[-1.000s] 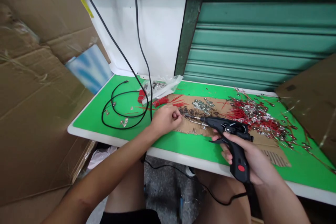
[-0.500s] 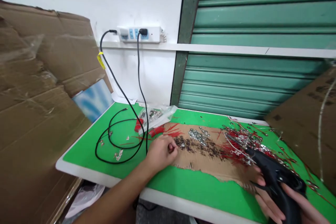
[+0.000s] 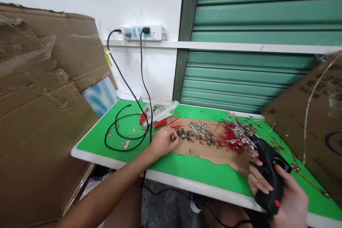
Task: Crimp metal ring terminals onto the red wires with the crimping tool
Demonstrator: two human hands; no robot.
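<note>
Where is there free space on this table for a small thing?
The table is bare between the cardboard sheet and the front edge, and left of the cable loop. It is crowded at right, with red wires and metal pieces, and behind the left hand, with a plastic bag.

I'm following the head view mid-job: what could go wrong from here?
1. The black pistol-shaped tool in the right hand has its front end over the heap of red wires with silvery metal ends, so it might snag or scatter them.
2. The thin black cord plugged into the white wall power strip passes behind the left hand's wrist and could catch there.
</note>
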